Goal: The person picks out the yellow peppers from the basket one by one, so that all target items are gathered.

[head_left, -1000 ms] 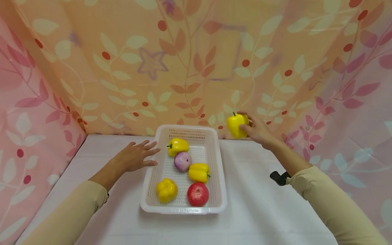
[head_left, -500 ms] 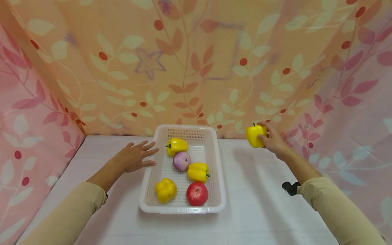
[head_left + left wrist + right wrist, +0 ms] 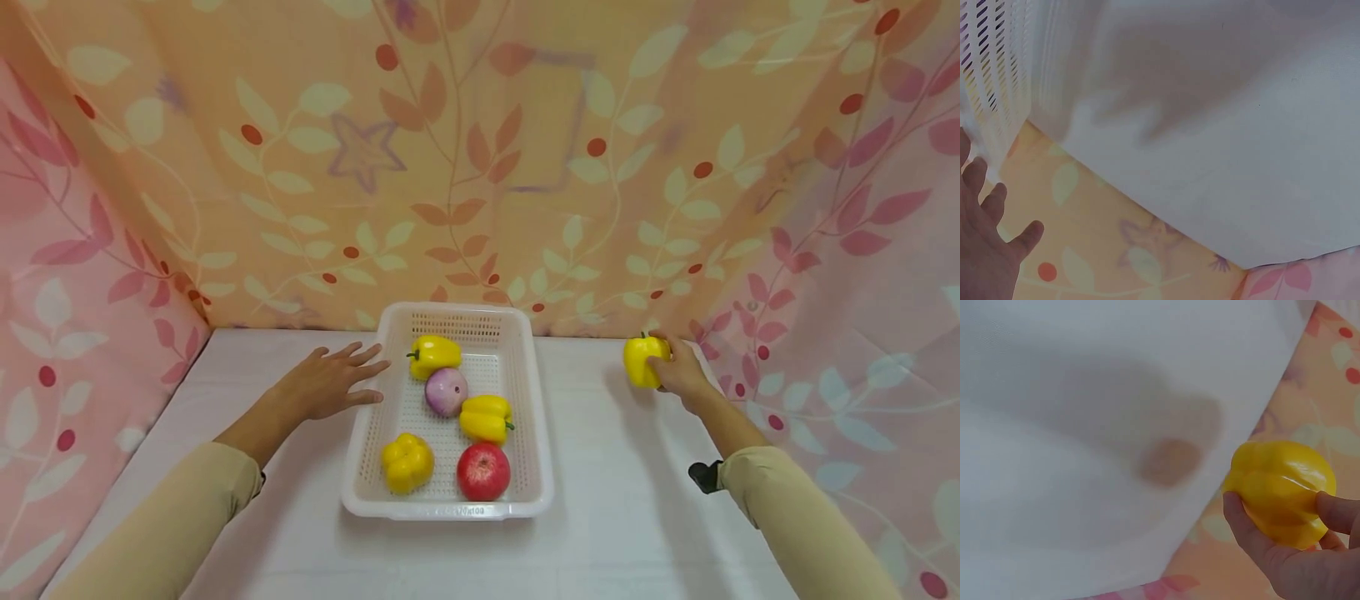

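My right hand (image 3: 684,371) grips a yellow bell pepper (image 3: 643,362), stem up, above the far right part of the table. In the right wrist view, thumb and fingers curl round the pepper (image 3: 1282,490), whose shadow falls on the cloth. My left hand (image 3: 333,385) spreads its straight fingers at the left rim of a white plastic basket (image 3: 542,433). Inside the basket lie a yellow pepper (image 3: 437,357) at the back, a purple onion-like ball (image 3: 446,392), another yellow pepper (image 3: 486,418), a third yellow pepper (image 3: 407,462) and a red round fruit (image 3: 483,472) at the front.
A white cloth covers the table (image 3: 600,517). Behind it hangs an orange leaf-patterned curtain (image 3: 480,167), with pink patterned cloth on both sides. A black device (image 3: 705,477) sits at the right wrist.
My right hand has carried the yellow pepper rightward and down, closer to the tabletop. The left hand and the things in the basket have stayed where they were.
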Demonstrator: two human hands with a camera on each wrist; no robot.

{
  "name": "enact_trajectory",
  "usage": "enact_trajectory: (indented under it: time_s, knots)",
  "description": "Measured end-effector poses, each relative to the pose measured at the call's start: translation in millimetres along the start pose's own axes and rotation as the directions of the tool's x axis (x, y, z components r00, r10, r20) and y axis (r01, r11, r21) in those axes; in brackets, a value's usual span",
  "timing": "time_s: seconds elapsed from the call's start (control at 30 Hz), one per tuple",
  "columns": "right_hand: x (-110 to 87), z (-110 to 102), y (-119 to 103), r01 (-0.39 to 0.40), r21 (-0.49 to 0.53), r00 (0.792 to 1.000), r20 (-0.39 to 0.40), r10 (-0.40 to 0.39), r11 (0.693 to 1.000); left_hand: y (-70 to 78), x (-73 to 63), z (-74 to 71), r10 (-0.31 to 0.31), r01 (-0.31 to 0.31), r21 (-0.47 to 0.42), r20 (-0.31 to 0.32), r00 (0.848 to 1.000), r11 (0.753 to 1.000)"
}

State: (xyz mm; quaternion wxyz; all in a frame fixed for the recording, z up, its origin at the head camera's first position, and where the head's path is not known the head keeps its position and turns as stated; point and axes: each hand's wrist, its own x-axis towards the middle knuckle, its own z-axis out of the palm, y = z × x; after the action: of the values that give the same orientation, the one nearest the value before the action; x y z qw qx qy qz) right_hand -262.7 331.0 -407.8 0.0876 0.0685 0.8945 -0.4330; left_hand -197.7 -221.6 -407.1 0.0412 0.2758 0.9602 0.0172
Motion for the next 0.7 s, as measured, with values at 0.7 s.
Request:
enact_trajectory:
  time_s: [0.7]
  knots:
    - [12.0, 6, 59, -0.156, -0.055, 0.988, -0.008, 0.156, 0.986, -1.0, -0.6, 2.0, 0.003, -0.003, -0.009, -0.007, 1.0, 1.0]
